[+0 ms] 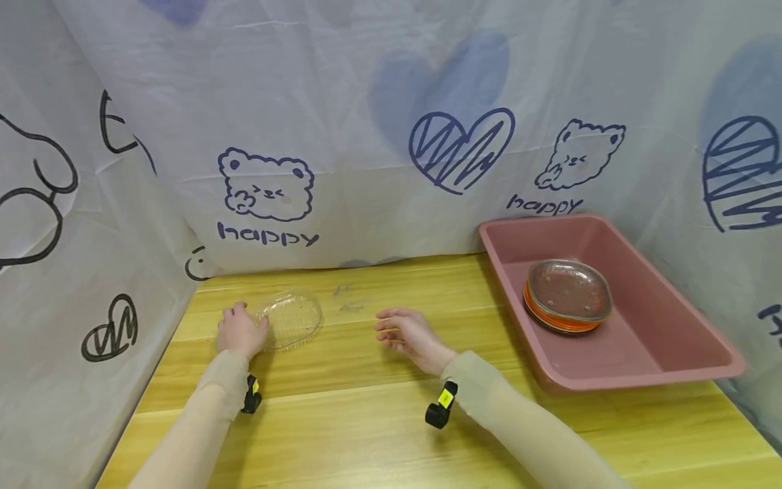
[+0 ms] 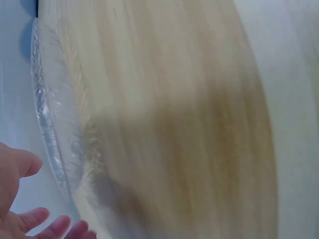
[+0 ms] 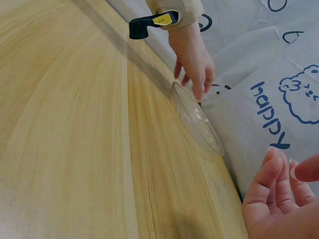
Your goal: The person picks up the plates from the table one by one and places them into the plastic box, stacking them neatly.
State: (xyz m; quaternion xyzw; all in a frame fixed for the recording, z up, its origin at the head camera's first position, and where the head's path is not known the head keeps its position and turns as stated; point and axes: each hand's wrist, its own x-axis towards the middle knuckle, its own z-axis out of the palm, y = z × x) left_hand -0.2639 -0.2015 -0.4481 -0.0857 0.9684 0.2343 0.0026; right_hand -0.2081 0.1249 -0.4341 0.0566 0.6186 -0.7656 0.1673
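Note:
A clear plastic dish [image 1: 292, 320], oval with a textured surface, lies on the wooden table at the left. My left hand [image 1: 239, 331] is at its left end, with the thumb close to the rim. In the left wrist view, the thumb and fingers of that hand [image 2: 30, 199] are spread apart, with the dish [image 2: 60, 109] just beyond them. My right hand [image 1: 412, 336] hovers over the middle of the table. Its fingers are loosely bent and hold nothing, as the right wrist view also shows.
At the right stands a pink plastic bin [image 1: 641, 360]. Inside it is a stack of round-cornered dishes [image 1: 568, 292], a clear one on top and orange ones beneath. White printed cloth [image 1: 360, 136] hangs behind the table [image 1: 342, 435] and along its sides.

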